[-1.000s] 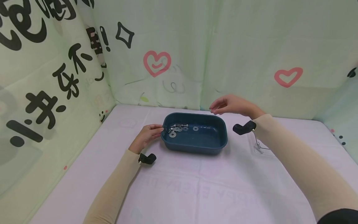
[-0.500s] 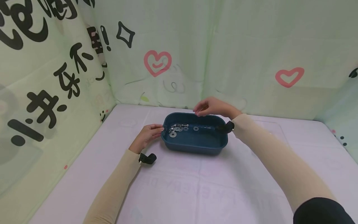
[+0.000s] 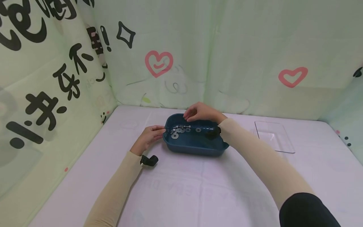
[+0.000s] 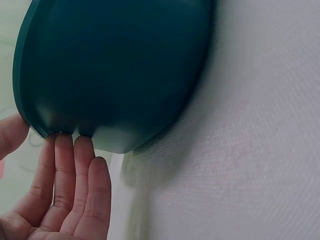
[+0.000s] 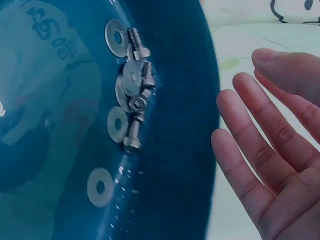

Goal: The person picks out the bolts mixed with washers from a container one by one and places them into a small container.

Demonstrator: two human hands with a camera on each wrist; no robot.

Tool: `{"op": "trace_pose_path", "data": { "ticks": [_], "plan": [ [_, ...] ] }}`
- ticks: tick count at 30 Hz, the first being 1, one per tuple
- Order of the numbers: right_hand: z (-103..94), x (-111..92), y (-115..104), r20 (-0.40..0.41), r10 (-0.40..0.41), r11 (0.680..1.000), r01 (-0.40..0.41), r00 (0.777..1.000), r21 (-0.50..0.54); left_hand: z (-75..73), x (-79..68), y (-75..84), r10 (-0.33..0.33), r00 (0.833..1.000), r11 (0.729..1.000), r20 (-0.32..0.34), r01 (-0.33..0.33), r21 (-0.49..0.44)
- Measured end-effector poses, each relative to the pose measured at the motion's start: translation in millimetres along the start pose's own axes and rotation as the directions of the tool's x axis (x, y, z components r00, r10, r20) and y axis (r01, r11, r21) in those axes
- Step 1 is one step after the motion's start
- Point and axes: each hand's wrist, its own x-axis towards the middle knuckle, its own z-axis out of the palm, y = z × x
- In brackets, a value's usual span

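A dark blue plastic basin (image 3: 195, 149) stands on the table with silver bolts (image 5: 134, 135) and flat washers (image 5: 100, 187) grouped along one side of its floor. My left hand (image 3: 148, 137) holds the basin's left end, its fingertips (image 4: 84, 142) against the outer wall and its thumb at the rim. Over the far rim hovers my right hand (image 3: 202, 113), fingers loosely bent and apart, nothing between them in the right wrist view. Its dark wrist camera (image 3: 213, 133) overlaps the basin's right part in the head view.
A clear shallow plastic tray (image 3: 276, 138) lies on the table to the right, beyond my right forearm. White cloth covers the table (image 3: 170, 192). Printed fabric curtains (image 3: 241, 56) rise along the back and left edges.
My right hand has moved left from beyond the basin's right end to over its far rim, uncovering the clear tray. My left hand has stayed on the basin.
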Motion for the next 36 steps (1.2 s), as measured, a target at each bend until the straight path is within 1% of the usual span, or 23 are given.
{"op": "trace_pose_path", "data": {
  "ticks": [5, 9, 15, 18, 25, 28, 32, 36],
  "plan": [
    [11.2, 13.3, 7.6, -0.007, -0.027, 1.0, 0.027, 1.0, 0.001, -1.3, 2.1, 0.1, -0.004, 1.0, 1.0, -0.005, 0.004, -0.002],
    [21.4, 20.8, 11.8, 0.0, -0.025, 0.999, 0.025, 1.0, -0.02, -1.0, 2.0, 0.4, -0.013, 1.0, 1.0, -0.01, 0.013, 0.008],
    [32.7, 30.2, 12.9, 0.027, 0.045, 0.998, -0.044, 0.999, -0.036, -1.0, 2.3, 0.2, -0.019, 1.0, 1.0, -0.013, 0.019, 0.011],
    [37.0, 33.0, 12.9, 0.039, 0.071, 0.997, -0.07, 0.997, -0.026, -0.7, 2.3, 0.3, -0.019, 1.0, 1.0, -0.015, 0.019, 0.008],
    [47.6, 38.2, 12.1, 0.057, 0.13, 0.991, -0.132, 0.99, 0.034, -0.2, 1.8, 0.2, -0.014, 1.0, 1.0, -0.014, 0.014, 0.01],
    [50.8, 40.1, 10.9, 0.065, 0.187, 0.98, -0.191, 0.98, 0.059, -0.9, 2.5, -0.8, -0.008, 1.0, 1.0, -0.005, 0.008, 0.012],
    [53.7, 42.5, 9.8, 0.072, 0.265, 0.957, -0.271, 0.962, 0.099, -1.7, 3.1, -1.4, -0.009, 1.0, 1.0, -0.005, 0.009, 0.015],
    [56.5, 45.0, 11.2, 0.066, 0.319, 0.937, -0.325, 0.945, 0.128, -2.2, 4.0, -1.9, -0.015, 1.0, 1.0, -0.01, 0.015, 0.007]
  ]
}}
